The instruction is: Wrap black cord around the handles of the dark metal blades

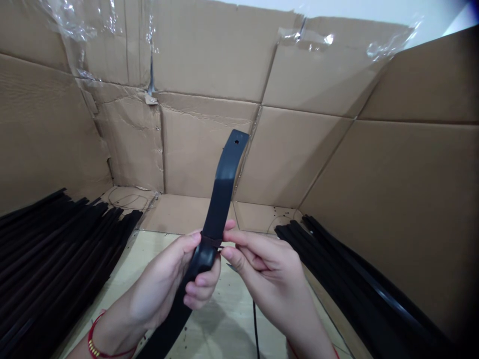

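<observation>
A dark blue-black strap (223,185) stands up between my hands, its free end with a small hole curving toward the cardboard wall. My left hand (164,289) is wrapped round the strap's lower part, thumb and fingers closed on it. A thin dark brown loop (210,241) sits round the strap just above that grip. My right hand (267,271) pinches this loop at the strap's right edge with thumb and forefinger. The strap's lower length runs down past my left wrist, which wears a red cord bracelet (98,349).
A stack of black straps (52,259) lies on the left, and another pile of black straps (355,284) lies on the right. Taped cardboard walls (209,99) close in the back and both sides. A pale wooden tabletop (228,324) shows under my hands.
</observation>
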The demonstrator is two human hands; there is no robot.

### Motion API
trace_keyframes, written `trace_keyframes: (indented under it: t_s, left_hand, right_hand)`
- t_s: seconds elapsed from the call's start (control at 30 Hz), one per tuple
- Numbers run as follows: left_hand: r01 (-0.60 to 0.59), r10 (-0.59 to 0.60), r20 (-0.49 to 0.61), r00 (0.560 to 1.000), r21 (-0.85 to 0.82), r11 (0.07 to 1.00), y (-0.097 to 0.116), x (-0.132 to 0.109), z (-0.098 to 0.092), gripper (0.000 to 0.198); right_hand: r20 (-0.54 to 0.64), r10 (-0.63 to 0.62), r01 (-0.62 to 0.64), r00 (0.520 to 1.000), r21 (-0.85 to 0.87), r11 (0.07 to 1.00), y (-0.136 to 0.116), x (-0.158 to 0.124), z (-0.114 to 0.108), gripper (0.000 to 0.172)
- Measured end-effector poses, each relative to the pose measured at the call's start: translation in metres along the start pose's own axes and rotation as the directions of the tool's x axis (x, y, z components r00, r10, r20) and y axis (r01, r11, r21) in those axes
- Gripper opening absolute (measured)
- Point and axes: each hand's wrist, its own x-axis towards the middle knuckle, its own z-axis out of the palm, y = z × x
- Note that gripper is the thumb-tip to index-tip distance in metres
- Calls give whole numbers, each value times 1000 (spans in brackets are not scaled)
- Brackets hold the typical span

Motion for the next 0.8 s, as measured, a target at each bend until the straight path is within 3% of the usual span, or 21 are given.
trace_keyframes:
  t_s: [0.2,0.47,0.67,0.8]
  left_hand:
    - [1,-1,57,998,-8,1000,2,-3,-2,46]
    - [-56,55,42,998,8,998,-1,-8,4,46]
    - [-22,32,-60,998,158,987,3,-6,3,40]
    - [-50,105,-175,979,298,953,2,5,-2,24]
  right_hand:
    - [46,-45,43,998,35,998,-2,0,-6,12]
    - [-175,-166,163,970,-31,986,-1,-4,13,16]
    - [-171,-81,85,982,18,996,-5,-4,13,12]
    - [-148,85,-80,985,39,996,-1,-2,10,8]
